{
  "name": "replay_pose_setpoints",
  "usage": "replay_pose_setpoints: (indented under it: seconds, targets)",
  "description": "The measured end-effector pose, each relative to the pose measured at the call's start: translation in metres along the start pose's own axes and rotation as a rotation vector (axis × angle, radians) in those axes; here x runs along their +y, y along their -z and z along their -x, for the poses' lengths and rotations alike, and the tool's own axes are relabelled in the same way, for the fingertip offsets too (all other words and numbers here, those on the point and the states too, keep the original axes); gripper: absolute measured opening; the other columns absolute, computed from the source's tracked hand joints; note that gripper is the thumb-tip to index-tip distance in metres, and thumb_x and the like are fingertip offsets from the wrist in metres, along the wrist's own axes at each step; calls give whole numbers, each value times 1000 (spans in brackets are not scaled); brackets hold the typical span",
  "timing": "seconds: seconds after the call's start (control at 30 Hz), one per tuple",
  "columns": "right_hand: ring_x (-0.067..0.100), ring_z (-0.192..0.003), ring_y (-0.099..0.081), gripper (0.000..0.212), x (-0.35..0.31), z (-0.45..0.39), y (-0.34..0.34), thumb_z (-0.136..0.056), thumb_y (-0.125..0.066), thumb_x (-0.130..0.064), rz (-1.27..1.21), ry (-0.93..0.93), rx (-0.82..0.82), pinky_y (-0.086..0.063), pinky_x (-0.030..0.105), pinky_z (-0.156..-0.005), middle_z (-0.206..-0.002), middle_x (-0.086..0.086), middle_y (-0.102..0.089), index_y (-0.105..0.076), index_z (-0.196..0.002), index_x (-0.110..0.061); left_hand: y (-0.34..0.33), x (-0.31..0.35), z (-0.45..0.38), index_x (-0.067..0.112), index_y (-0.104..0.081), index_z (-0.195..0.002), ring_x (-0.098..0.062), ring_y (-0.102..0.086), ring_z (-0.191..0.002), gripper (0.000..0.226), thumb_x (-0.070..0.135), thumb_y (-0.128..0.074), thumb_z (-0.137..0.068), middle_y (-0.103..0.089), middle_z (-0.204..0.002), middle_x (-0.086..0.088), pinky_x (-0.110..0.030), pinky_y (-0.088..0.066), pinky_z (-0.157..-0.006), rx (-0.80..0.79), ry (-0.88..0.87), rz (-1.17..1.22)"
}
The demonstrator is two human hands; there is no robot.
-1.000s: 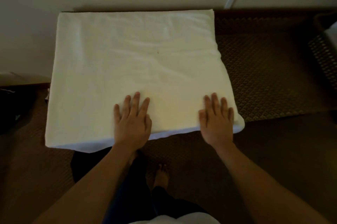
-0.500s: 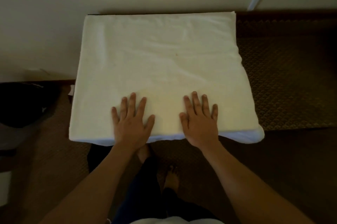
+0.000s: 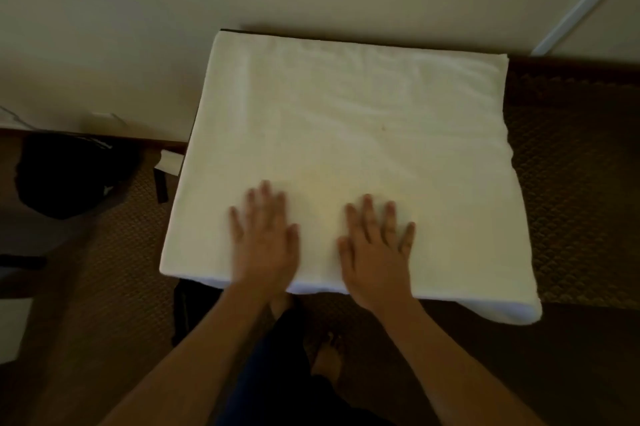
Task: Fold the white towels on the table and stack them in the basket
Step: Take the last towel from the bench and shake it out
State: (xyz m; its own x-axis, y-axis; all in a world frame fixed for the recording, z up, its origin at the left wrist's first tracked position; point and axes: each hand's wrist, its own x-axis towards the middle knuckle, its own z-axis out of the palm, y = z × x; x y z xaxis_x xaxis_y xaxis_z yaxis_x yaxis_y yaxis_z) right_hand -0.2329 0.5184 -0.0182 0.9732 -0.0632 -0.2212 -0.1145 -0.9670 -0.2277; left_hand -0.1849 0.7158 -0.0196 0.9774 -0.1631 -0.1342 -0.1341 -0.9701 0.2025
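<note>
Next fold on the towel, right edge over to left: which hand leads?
Probably right: the right hand lies flat nearer the towel's right edge; the left hand is flat near the left half, better placed to pin.

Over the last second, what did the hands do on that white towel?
The right hand slid left along the near edge of the white towel, away from its right corner and closer to the left hand. Nothing was gripped or let go: both hands stay flat, fingers spread, pressing the towel. The towel lies spread as before.

One white towel [image 3: 363, 148], two hands: left hand [image 3: 265, 242], right hand [image 3: 379, 252]. One dark bag [image 3: 69, 172] on floor. Two bare feet, partly hidden.
</note>
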Motion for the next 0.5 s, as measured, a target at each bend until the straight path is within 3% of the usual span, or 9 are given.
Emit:
replay_pose_setpoints:
  seconds: [0.1, 0.3, 0.5]
  targets:
    - [35, -157, -4, 63, -16, -44, -3, -105, -21, -55, 56, 122, 18, 1, 65, -121, -170, 1, -14, -23, -162, -29, -2, 27, -47, 21, -16, -164, -32, 4, -158, 72, 52, -9, -100, 3, -171, -6, -60, 1, -124, -113, -107, -31]
    - [30, -156, 17, 71, -11, -146, 24, -98, -2, -60, 64, 25, -3, 13, 60, -122, -171, -5, 12, 3, -163, -31, 22, -4, -156, 31, -1, -164, -30, 10, -157, 71, 63, -14, -101, 12, -171, -2, -59, 5, -124, -88, -55, -85]
    - [31, -154, 22, 72, -36, -229, 36, -100, -4, -61, 54, 7, 18, 9, 60, -123, -170, -4, 15, 6, -163, -27, 33, -27, -241, 32, 4, -163, -29, 13, -157, 76, 69, -13, -99, 16, -171, -1, -58, 7, -124, -70, -91, -86]
